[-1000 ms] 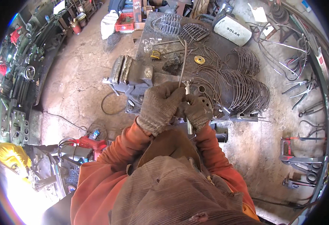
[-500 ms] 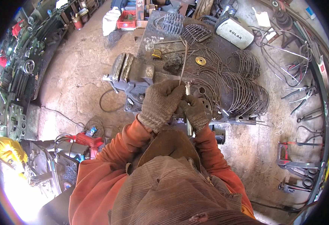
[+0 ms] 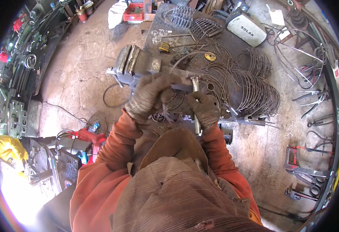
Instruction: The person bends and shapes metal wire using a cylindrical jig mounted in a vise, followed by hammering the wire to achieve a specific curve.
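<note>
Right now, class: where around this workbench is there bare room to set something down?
Bare concrete floor left of the vise; some floor right of the wire rings. The bench top is crowded with rings, rods and grilles.

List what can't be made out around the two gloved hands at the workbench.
- Head view: how the left hand takes the bent wire rod; the glove covers its grip.
- Lower end of the metal bar in the right hand: hidden by the glove.
- Near bench edge: blocked by the person's cap and shoulders.
</note>
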{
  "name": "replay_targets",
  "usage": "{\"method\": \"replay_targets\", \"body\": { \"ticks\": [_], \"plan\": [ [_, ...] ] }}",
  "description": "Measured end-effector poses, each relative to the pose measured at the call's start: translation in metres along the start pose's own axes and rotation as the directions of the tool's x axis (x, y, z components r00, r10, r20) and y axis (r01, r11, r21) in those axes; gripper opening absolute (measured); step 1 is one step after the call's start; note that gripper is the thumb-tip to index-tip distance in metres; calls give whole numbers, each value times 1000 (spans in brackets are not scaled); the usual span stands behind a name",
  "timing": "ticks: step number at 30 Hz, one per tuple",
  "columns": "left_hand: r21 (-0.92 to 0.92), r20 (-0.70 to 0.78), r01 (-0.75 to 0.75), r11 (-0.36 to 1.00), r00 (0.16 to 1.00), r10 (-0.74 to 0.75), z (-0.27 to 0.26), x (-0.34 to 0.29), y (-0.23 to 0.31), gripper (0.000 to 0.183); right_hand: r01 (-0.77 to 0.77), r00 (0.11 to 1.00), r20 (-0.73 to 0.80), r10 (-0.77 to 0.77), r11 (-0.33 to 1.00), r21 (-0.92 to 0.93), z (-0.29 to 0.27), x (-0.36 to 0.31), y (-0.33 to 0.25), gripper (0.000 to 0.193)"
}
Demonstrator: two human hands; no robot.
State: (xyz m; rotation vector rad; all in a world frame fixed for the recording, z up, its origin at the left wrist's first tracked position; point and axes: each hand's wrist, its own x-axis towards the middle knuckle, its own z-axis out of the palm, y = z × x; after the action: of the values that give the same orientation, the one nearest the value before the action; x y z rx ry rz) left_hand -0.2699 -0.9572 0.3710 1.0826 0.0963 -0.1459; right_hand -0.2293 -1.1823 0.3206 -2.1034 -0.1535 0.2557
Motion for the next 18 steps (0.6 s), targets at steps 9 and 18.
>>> {"method": "replay_targets", "body": {
  "ticks": [9,18],
  "plan": [
    [-168,70,-66,983,994,79,-61,-10,0,32,88,996,-26,-85,986,138,-20,47,36,27],
    [-136,65,-103,985,991,113,-71,-18,-2,34,110,984,131,-125,987,116,-28,112,20,30]
  ]
}}
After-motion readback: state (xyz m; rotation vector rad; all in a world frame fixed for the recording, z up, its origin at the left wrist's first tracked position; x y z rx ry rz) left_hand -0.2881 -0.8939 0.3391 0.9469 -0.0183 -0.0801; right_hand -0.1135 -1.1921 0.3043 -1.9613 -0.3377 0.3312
